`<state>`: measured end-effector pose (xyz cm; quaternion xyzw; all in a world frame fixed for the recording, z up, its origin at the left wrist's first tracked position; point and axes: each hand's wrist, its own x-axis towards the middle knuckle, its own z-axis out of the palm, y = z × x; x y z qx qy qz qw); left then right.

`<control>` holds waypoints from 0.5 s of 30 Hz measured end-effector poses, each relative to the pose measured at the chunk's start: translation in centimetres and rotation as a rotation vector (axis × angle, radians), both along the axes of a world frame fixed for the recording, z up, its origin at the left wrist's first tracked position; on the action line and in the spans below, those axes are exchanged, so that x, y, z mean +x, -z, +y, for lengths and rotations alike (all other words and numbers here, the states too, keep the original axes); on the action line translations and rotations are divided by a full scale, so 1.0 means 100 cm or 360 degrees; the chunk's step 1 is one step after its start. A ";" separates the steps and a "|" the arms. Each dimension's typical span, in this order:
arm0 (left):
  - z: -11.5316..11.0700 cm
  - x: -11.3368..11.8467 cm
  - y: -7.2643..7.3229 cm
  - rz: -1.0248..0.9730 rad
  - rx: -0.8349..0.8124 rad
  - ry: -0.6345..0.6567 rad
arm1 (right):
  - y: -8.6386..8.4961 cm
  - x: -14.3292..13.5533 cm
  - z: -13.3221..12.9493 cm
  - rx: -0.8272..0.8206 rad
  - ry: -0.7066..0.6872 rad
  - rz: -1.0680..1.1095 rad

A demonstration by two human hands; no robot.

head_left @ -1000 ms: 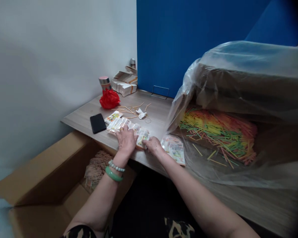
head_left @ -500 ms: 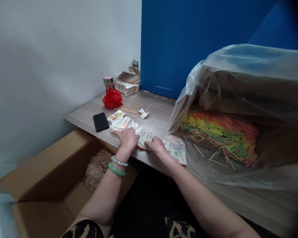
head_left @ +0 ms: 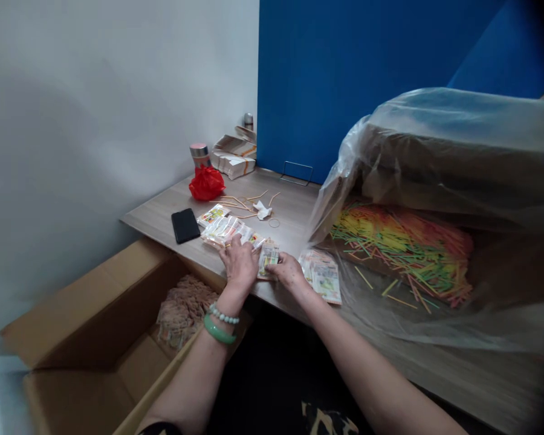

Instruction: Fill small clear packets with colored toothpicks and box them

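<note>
At the table's front edge my right hand (head_left: 291, 271) pinches a small printed packet (head_left: 268, 258) between thumb and fingers. My left hand (head_left: 241, 263), with a ring, a beaded bracelet and a green bangle, rests with fingers apart at the near side of a row of shiny clear-wrapped packets (head_left: 224, 229). Its fingertips touch or nearly touch the wrapping. To the right of my right hand lies a stack of printed packets (head_left: 323, 278), partly under the plastic sheet's edge.
A black phone (head_left: 185, 225), red plastic bag (head_left: 207, 183), pale sticks (head_left: 236, 202) and crumpled tissue (head_left: 262, 210) lie on the table (head_left: 163, 196). At right, a plastic-lined box (head_left: 367, 136) holds many coloured sticks (head_left: 403, 241). An open carton (head_left: 86, 308) with bundled packets (head_left: 185, 308) stands below left.
My left hand has shifted slightly right and its fingers have spread. The packet in my right hand now shows more fully and has turned more upright in view.
</note>
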<state>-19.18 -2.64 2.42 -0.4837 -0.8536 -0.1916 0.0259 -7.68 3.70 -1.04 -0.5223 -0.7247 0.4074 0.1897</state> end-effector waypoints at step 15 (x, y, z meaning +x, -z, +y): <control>-0.026 -0.020 0.044 -0.2053 0.1099 0.0102 | 0.000 0.003 -0.017 -0.0101 -0.0104 0.0475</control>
